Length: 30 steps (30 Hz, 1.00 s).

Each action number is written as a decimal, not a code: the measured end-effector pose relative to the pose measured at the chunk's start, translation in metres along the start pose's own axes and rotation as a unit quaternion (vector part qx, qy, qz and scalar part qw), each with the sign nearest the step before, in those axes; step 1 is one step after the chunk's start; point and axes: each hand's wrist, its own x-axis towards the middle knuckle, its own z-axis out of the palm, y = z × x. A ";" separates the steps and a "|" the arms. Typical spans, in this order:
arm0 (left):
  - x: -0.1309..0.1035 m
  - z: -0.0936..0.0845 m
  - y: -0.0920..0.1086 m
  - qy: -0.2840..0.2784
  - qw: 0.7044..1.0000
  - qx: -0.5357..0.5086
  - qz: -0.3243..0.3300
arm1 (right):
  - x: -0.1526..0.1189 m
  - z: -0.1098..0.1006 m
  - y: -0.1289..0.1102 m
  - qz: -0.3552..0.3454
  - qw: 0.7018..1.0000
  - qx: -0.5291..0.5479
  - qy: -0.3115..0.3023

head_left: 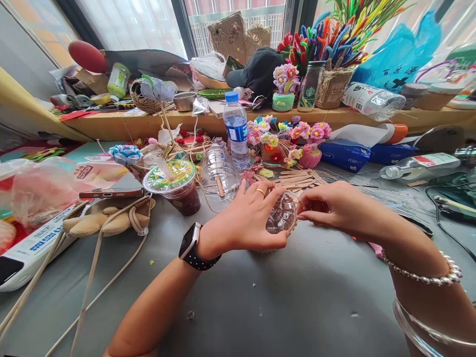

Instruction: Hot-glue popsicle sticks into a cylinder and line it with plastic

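Observation:
A round, clear plastic piece (pixel 281 214) with a brownish rim stands on the grey table (pixel 297 302). Over its left side and top lies my left hand (pixel 249 218), its fingers spread and pressing on it; a ring and a watch show on this hand and wrist. At the right edge of the piece, my right hand (pixel 322 206) has thumb and forefinger pinched together. What lies between those fingertips is too small to make out. Flat brown strips (pixel 301 179) lie just behind the hands.
Left of my hands are a lidded cup of dark drink (pixel 178 191), a clear bottle part (pixel 219 171) and a corded pouch (pixel 107 218) with a phone. Behind stand a water bottle (pixel 235 129) and yarn flowers (pixel 310 144). A clear bottle (pixel 420 166) lies at right.

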 end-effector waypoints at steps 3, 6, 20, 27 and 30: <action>0.000 -0.001 0.000 -0.001 1.000 0.001 -0.004 | -0.001 -0.002 0.000 0.018 0.999 0.030 0.010; 0.001 -0.001 0.000 -0.001 1.000 0.004 -0.004 | -0.001 -0.004 0.000 0.035 0.998 0.059 0.004; 0.000 0.000 -0.001 -0.002 1.000 -0.003 -0.004 | 0.001 -0.004 0.001 0.048 0.996 0.072 0.018; -0.001 0.000 -0.001 0.001 1.000 0.000 -0.004 | 0.001 -0.002 0.003 0.048 0.996 0.068 0.016; 0.000 0.001 0.000 0.001 1.000 -0.003 -0.004 | 0.003 -0.002 0.003 0.045 0.997 0.066 0.017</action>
